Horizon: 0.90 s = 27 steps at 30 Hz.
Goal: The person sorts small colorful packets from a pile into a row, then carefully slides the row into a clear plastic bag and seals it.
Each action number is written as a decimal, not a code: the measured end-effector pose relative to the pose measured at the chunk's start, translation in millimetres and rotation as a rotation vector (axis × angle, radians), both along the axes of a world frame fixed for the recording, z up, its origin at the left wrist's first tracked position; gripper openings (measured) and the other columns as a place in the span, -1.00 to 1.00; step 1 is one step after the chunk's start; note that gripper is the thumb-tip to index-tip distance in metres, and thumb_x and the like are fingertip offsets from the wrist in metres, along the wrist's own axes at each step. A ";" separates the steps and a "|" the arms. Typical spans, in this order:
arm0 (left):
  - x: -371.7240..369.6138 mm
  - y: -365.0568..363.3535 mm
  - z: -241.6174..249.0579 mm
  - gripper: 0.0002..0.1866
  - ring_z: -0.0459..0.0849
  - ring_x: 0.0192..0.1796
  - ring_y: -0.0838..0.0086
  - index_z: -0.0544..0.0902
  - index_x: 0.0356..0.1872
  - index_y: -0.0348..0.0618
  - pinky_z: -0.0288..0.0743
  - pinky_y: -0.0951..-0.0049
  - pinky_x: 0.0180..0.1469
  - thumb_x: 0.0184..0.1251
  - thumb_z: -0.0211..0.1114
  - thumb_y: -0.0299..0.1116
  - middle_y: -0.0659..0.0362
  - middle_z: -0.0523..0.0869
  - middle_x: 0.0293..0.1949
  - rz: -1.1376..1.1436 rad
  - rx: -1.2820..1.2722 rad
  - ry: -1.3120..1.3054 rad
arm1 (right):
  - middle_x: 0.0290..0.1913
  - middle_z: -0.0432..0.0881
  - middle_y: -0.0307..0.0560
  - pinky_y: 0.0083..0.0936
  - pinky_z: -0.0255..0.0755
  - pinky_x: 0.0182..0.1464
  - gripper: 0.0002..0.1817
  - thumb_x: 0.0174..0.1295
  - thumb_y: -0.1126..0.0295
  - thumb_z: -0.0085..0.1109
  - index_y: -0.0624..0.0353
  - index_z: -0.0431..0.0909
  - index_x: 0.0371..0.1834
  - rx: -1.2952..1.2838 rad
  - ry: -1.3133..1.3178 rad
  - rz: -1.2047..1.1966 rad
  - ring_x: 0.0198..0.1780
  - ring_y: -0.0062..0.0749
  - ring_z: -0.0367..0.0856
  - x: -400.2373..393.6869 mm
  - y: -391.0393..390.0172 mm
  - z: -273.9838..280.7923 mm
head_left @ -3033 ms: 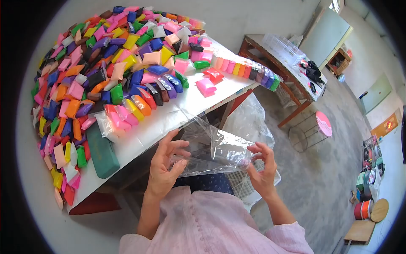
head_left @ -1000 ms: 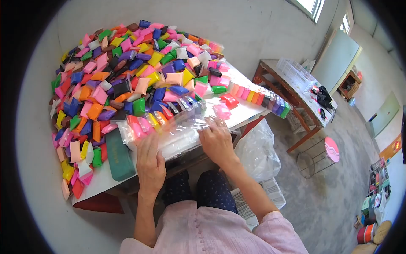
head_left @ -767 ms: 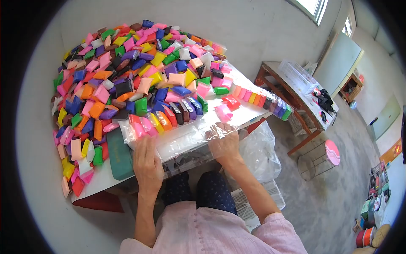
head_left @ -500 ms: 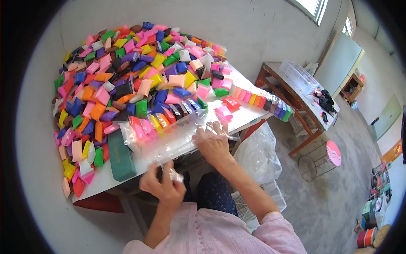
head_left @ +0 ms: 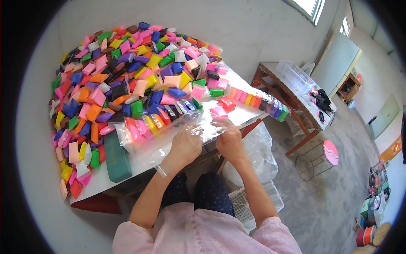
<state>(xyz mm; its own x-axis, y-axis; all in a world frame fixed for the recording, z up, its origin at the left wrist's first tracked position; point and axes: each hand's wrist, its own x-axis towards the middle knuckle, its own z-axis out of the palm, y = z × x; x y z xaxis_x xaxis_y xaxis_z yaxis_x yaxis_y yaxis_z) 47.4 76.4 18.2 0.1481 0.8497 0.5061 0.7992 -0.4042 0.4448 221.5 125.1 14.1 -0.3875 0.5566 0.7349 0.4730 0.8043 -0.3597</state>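
Observation:
Clear plastic film [head_left: 207, 128], apparently a bag, stretches between my hands at the front edge of the table and glints in the light. Its left part is gripped by my left hand [head_left: 185, 146], whose fingers are closed. My right hand [head_left: 231, 142] makes a fist on the other end. A clear strip [head_left: 160, 171] hangs at my left wrist. Just beyond the hands lies a long clear sleeve with a row of colored packets [head_left: 156, 121] inside. A pink packet [head_left: 218, 111] and a red packet [head_left: 227, 104] rest behind the film.
A large heap of colored packets [head_left: 127, 72] covers the table's back and left. Near the front-left edge lies a green case [head_left: 117, 158]. Another filled sleeve [head_left: 258, 102] sits at the right end. Below are a plastic bag [head_left: 253, 154], white crate [head_left: 260, 203] and stool [head_left: 330, 153].
My left hand has moved up and right from the table edge to the film. My right hand has shifted slightly right and closed. The film is now stretched between both hands.

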 end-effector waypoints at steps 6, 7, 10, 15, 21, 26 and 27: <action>0.5 14.7 5.9 -0.83 0.65 -0.07 0.02 0.67 -0.16 -0.22 0.54 0.05 -0.05 0.27 0.18 -0.48 -0.07 0.60 -0.19 -0.011 -0.052 0.199 | -0.11 0.68 0.13 -0.17 0.56 -0.01 -0.74 0.16 0.62 0.15 0.27 0.65 -0.08 -0.034 0.199 -0.124 -0.04 0.05 0.67 5.9 8.0 7.0; 0.8 16.6 5.2 -0.79 0.65 -0.05 0.01 0.67 -0.11 -0.22 0.54 0.06 -0.03 0.26 0.21 -0.48 -0.07 0.60 -0.15 -0.018 -0.043 0.223 | -0.12 0.68 0.12 -0.17 0.56 -0.04 -0.76 0.17 0.60 0.16 0.26 0.65 -0.09 -0.047 0.172 -0.167 -0.06 0.04 0.68 5.8 7.9 5.7; -0.9 19.8 0.2 -0.71 0.62 0.01 0.04 0.66 -0.03 -0.21 0.52 0.09 0.01 0.21 0.24 -0.52 -0.04 0.60 -0.07 -0.028 0.006 0.283 | -0.15 0.68 0.08 -0.18 0.56 -0.11 -0.80 0.20 0.51 0.21 0.22 0.65 -0.11 -0.100 0.117 -0.298 -0.12 0.02 0.69 4.6 10.6 -1.8; -2.2 20.4 -9.6 -0.65 0.59 0.07 0.09 0.66 0.04 -0.18 0.50 0.12 0.09 0.18 0.24 -0.55 0.00 0.61 0.05 -0.096 0.185 0.263 | -0.20 0.69 0.05 -0.18 0.55 -0.19 -0.82 0.22 0.37 0.26 0.18 0.66 -0.17 -0.223 0.219 -0.435 -0.24 0.02 0.71 -13.1 12.1 -3.0; -3.9 12.1 -13.5 -0.65 0.56 0.08 0.08 0.66 0.04 -0.18 0.48 0.12 0.16 0.20 0.23 -0.52 -0.01 0.62 0.12 -0.021 0.197 0.258 | -0.30 0.69 0.03 -0.20 0.54 -0.23 -0.87 0.19 0.37 0.28 0.18 0.65 -0.26 -0.254 0.301 -0.334 -0.24 -0.02 0.72 -21.2 23.0 -21.0; -19.8 7.5 -28.1 -0.65 0.55 0.07 0.08 0.67 0.03 -0.20 0.46 0.10 0.17 0.17 0.23 -0.50 -0.02 0.64 0.14 -0.029 0.360 0.330 | -0.31 0.67 -0.01 -0.19 0.52 -0.25 -0.85 0.16 0.40 0.29 0.13 0.61 -0.22 -0.090 0.286 -0.266 -0.26 -0.02 0.70 -10.3 29.8 -41.9; -19.0 4.7 -27.8 -0.65 0.55 0.08 0.07 0.67 0.02 -0.21 0.45 0.09 0.18 0.16 0.23 -0.50 -0.03 0.65 0.14 -0.023 0.331 0.306 | -0.32 0.67 -0.01 -0.19 0.52 -0.25 -0.83 0.15 0.41 0.30 0.12 0.60 -0.20 -0.038 0.290 -0.241 -0.27 -0.02 0.69 -9.8 29.3 -42.4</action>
